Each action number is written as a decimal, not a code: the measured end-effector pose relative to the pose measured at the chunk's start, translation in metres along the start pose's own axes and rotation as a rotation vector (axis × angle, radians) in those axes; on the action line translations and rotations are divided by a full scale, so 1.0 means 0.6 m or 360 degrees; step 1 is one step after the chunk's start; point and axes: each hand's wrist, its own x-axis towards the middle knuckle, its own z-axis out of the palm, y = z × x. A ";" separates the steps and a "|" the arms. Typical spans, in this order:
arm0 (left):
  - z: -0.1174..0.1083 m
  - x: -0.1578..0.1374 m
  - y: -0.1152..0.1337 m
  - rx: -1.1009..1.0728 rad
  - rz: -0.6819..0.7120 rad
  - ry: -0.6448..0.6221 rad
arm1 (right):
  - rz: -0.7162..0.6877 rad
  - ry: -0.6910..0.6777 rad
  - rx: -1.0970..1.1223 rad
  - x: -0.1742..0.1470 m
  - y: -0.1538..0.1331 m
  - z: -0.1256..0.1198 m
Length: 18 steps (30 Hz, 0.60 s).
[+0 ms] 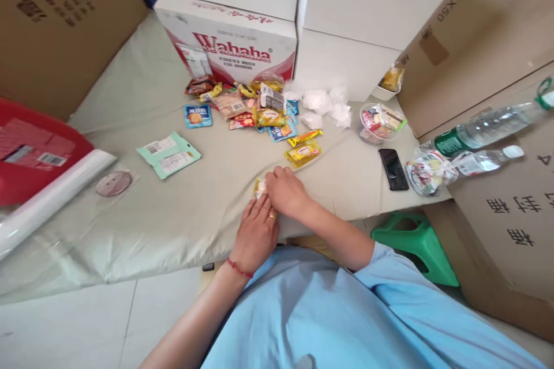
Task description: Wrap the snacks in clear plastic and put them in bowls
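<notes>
Your left hand (257, 229) and right hand (285, 191) met near the centre of the frame, over a small yellow-and-white packet (260, 188) on the table (173, 225). The left fingers lay nearly straight and close together, their tips at the packet's lower part; the right fingers were curled down against its right side. Whether either set pinched the packet or only touched it, I could not tell: your thumbs and the right fingertips were hidden, and your hands covered much of the packet, so its shape was hard to make out.

Just above and right of your hands lay a yellow packet (303, 153). In the upper middle, overlapping snack packets (270, 117) hid one another and part of the Wahaha box (234, 49). The red package (38, 147) was cut off by the left edge, and the table partly hid a green stool (433, 248) at lower right.
</notes>
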 end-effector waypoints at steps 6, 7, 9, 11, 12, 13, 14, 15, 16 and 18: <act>-0.035 -0.076 -0.044 -0.0025 -0.0028 0.0448 | 0.0052 0.0161 0.0000 -0.017 -0.039 0.035; -0.039 -0.086 -0.049 -0.0024 -0.0075 0.0512 | 0.0031 0.0170 0.0007 -0.024 -0.041 0.042; -0.046 -0.097 -0.054 -0.0020 -0.0188 0.0576 | -0.0007 0.0211 0.0042 -0.037 -0.038 0.055; -0.051 -0.095 -0.053 -0.0047 -0.0277 0.0608 | -0.0052 0.0290 0.0111 -0.049 -0.031 0.067; -0.053 -0.090 -0.051 -0.0078 -0.0316 0.0624 | -0.0085 0.0336 0.0159 -0.056 -0.027 0.071; -0.055 -0.084 -0.048 -0.0120 -0.0357 0.0637 | -0.0123 0.0382 0.0216 -0.063 -0.022 0.073; -0.056 -0.076 -0.045 -0.0174 -0.0406 0.0639 | -0.0155 0.0423 0.0281 -0.071 -0.017 0.073; -0.057 -0.068 -0.042 -0.0238 -0.0464 0.0623 | -0.0185 0.0452 0.0354 -0.079 -0.012 0.070; -0.058 -0.060 -0.040 -0.0310 -0.0519 0.0587 | -0.0209 0.0469 0.0432 -0.086 -0.006 0.066; -0.060 -0.043 -0.037 -0.0458 -0.0585 0.0459 | -0.0287 0.0452 0.0596 -0.099 0.004 0.055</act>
